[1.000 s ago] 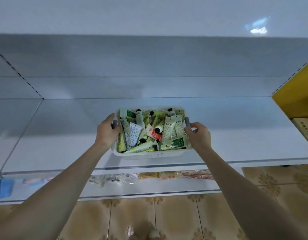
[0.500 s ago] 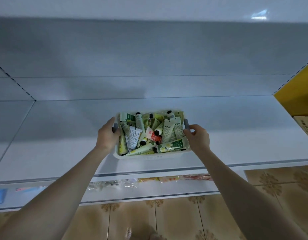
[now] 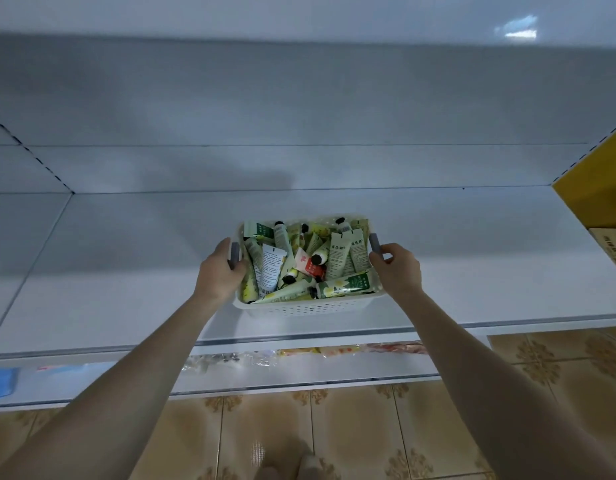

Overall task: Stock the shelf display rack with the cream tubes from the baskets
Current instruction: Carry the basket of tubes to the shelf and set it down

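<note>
Right now, from my head camera, both my hands are on the white perforated basket [image 3: 306, 308]. My left hand [image 3: 218, 271] is curled round the grey handle [image 3: 234, 254] on its left end. My right hand [image 3: 400, 271] has its fingers curled at the lower part of the other grey handle [image 3: 375, 243], though I cannot tell how firmly it grips. The basket sits at the middle of the white shelf [image 3: 126, 271], near the front edge; whether its bottom rests fully on the shelf I cannot tell. It holds a loose heap of cream tubes [image 3: 272, 268], mostly green and white with black caps, lying crossed over each other. I judge the tubes to be light, soft-walled and a little slick, so I would take each one by its stiffer cap end or its flat crimped tail instead of squeezing the middle. The basket looks stiff enough to carry by its handles. Below is a lower shelf [image 3: 299, 372] with plastic packets [image 3: 334, 349], and beside me on the right a cardboard box [image 3: 611, 247].
</note>
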A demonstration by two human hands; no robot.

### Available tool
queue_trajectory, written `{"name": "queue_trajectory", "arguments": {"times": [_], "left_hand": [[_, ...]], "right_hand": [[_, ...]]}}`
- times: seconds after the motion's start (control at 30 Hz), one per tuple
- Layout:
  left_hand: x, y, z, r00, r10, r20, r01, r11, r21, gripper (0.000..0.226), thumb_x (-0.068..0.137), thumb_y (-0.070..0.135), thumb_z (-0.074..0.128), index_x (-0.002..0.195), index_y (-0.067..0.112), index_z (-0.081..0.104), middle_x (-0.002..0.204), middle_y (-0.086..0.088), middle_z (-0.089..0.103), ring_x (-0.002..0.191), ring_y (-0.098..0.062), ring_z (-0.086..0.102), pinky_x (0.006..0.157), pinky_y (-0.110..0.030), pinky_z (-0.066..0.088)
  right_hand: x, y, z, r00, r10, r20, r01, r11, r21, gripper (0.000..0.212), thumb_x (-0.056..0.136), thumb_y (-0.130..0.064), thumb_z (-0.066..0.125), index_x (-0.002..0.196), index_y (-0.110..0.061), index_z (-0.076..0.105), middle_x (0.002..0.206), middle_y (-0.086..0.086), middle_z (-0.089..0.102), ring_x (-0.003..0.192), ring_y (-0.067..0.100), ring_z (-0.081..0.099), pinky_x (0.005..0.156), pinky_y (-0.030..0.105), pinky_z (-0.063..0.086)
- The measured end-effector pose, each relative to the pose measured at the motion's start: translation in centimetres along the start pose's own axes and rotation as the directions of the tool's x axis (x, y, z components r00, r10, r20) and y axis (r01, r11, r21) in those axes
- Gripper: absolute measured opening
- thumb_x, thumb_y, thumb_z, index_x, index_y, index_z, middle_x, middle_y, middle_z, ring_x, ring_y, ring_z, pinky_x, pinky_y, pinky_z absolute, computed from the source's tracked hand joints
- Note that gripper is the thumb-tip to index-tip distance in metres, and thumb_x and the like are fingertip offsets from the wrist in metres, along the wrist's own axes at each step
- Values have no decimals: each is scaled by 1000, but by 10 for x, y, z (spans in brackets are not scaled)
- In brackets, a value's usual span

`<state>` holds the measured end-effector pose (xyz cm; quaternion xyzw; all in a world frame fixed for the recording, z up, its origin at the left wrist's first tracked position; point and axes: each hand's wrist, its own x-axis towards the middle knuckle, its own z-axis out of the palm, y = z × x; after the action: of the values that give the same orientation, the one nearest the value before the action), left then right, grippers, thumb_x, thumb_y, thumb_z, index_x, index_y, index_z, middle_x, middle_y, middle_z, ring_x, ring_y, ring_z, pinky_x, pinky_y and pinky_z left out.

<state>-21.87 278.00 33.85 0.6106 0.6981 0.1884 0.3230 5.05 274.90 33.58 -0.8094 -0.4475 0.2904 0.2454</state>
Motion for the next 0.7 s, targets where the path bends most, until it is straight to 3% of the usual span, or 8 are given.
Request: {"name": "queue_trajectory", "arguments": {"times": [0.13,0.33,0.5,0.7], "left_hand": [[-2,-4,1,1000,-11,1,11,1000,13,39,94,17,52,127,-2,45,103,-22,62,96,-37,58,72,-26,34],[-8,1,-7,1000,8,0,-8,993,117,37,95,21,49,125,0,46,102,-23,62,95,-40,59,75,-37,44],[-33,22,-23,995,97,-34,-81,944,319,36,96,24,44,125,3,49,105,-24,55,96,-41,55,72,-42,46],[-68,57,-52,979,202,5,-185,890,418,38,95,24,45,126,3,50,102,-21,56,95,-36,54,70,-40,46]], "right_hand": [[-1,0,-1,1000,8,9,-8,1000,-23,30,96,-26,48,120,-12,57,107,10,66,78,17,53,64,24,38],[-7,-7,-8,998,21,56,-14,993,-114,32,97,-24,44,122,-8,54,109,11,64,85,23,56,67,25,37],[-20,-30,-30,998,-42,43,49,984,-170,43,99,-33,41,132,-6,47,129,13,55,117,28,51,89,32,42],[-40,-62,-69,993,-106,49,113,978,-176,42,95,-23,48,134,-7,46,134,12,51,123,27,47,96,34,40]]}}
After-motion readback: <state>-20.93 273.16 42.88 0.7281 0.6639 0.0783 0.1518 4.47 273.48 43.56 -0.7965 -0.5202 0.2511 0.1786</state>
